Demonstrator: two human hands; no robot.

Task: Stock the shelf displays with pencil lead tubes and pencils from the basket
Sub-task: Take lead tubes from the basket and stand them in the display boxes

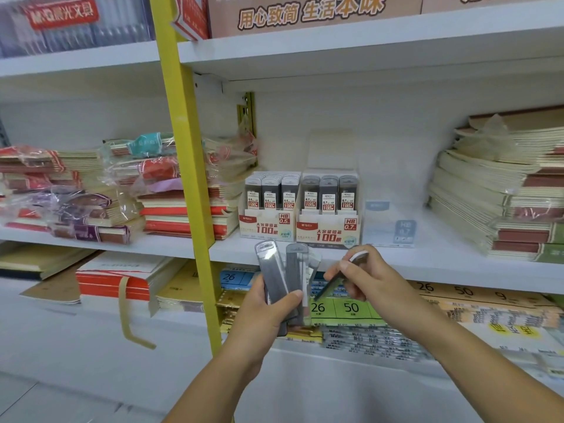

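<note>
While the left hand (268,312) grips a fan of tubes (274,270) upright before the shelf (427,254) edge, the right hand (366,276) pinches a single tube (332,283), tilted, just beside them. On the shelf behind stand the 0.5 box (268,227) and 0.7 box (329,230), side by side, both holding upright tubes.

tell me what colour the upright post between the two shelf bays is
Yellow; the post shows best in the head view, the only one.
</note>
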